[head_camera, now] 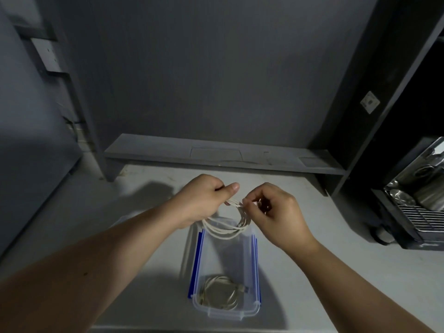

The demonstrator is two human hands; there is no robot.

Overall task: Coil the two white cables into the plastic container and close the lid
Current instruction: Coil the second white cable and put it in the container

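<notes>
A clear plastic container [255, 265] with blue side clips stands open on the white table, near its front edge. One white cable [219, 295] lies coiled in the container's near end. Above the container's far end, my left hand [204, 198] and my right hand [276, 212] both pinch a second white cable [225, 230]. That cable hangs in several loops between the hands, just over the far rim. The lid [122, 218] seems to lie to the left, mostly hidden under my left forearm.
A low grey shelf [223, 155] runs along the back of the table, under a grey wall. At the right stands a dark rack [415, 219] with a wire grid and steel cups. The table's front edge lies just below the container.
</notes>
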